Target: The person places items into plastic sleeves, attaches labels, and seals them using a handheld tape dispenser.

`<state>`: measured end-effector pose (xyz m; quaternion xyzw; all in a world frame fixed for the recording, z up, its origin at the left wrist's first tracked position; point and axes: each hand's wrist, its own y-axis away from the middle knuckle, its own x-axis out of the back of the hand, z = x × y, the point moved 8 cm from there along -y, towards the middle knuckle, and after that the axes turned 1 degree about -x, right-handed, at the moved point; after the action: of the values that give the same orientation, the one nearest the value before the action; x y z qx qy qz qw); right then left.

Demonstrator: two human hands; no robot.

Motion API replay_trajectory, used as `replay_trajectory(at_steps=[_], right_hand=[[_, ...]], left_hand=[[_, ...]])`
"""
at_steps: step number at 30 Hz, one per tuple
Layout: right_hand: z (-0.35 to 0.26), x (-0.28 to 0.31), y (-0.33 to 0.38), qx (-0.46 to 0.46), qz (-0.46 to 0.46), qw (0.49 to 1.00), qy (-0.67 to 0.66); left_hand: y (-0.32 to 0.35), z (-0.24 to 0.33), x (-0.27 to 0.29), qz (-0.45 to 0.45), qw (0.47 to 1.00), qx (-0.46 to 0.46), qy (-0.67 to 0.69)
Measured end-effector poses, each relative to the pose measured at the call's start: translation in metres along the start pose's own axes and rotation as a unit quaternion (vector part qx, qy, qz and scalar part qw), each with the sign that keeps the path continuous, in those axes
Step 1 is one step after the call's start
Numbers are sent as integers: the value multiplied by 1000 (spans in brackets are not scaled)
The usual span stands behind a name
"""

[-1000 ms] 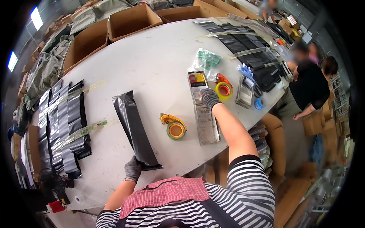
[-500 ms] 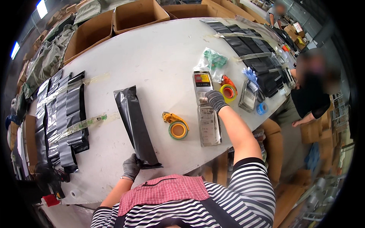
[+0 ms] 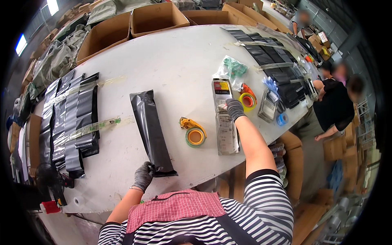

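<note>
Both hands wear grey knit gloves and work well apart. Left hand [image 3: 143, 175] is pinched shut on the near end of a long black poly bag [image 3: 152, 130], which lies flat on the white bench [image 3: 171, 61], running away from the person and slightly leftward. Right hand [image 3: 235, 109] reaches out with its fingers curled onto the top of a clear-wrapped flat packet [image 3: 227, 132], right at the seam where that packet meets a second packet with a yellow and red label [image 3: 221, 89]; whether the fingers have truly closed on an edge or merely press down, I cannot tell.

Between bag and packets sits a green tape roll with an orange-yellow dispenser [image 3: 194, 132]. Just beyond the right hand lies a yellow tape roll in a red dispenser [image 3: 247, 99], and behind it a clear bag holding green parts [image 3: 231, 67]. Further left, a row of black bags held under clear tape strips [image 3: 71, 118] covers the bench; open cardboard boxes [image 3: 157, 17] stand at the far edge. Another person in a black top [image 3: 332, 108] works at the right end.

Risks, as I judge them: the packet's slick wrapping could slip from gloved fingertips, or dragging it could nudge the neighbouring packet or the tape roll. The bag, gripped only at one corner, might twist or crumple if pulled.
</note>
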<state>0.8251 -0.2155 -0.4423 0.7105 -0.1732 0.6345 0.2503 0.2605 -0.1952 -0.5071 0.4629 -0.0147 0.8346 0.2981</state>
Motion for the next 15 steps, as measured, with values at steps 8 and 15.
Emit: replay_trajectory(at_steps=[8, 15], right_hand=[[25, 45, 34, 59, 282, 957, -38], [-135, 14, 199, 11, -108, 782, -613]], left_hand=[[28, 35, 21, 92, 981, -159, -62], [38, 18, 33, 59, 993, -101, 9]])
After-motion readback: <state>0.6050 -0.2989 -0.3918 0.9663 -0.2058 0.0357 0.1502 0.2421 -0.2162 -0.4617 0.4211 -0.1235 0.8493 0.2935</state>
